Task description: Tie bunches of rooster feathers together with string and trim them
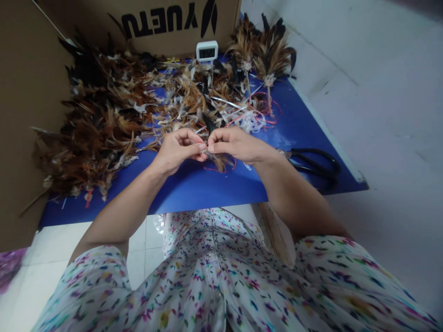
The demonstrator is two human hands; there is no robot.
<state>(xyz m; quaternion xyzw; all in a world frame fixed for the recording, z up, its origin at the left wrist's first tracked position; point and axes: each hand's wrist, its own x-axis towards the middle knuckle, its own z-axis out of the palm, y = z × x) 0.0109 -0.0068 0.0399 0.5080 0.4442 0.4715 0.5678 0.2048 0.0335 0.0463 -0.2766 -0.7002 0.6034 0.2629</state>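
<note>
My left hand (178, 150) and my right hand (235, 144) meet over the blue table, fingertips nearly touching. Between them a small brown feather bunch (219, 161) is pinched at its base, its tips pointing down and to the right. Both hands have thumb and index finger pressed together on it. Red string (225, 171) loops on the table under the hands. Just beyond lie loose brown feathers (188, 94) and a tangle of clear ribbon (252, 121).
A large feather pile (93, 133) covers the table's left side. Cardboard boxes (155, 20) stand behind and left. A white digital clock (206, 51), upright feather bundles (272, 50) and black-handled scissors (314, 163) are around the blue table (194, 191).
</note>
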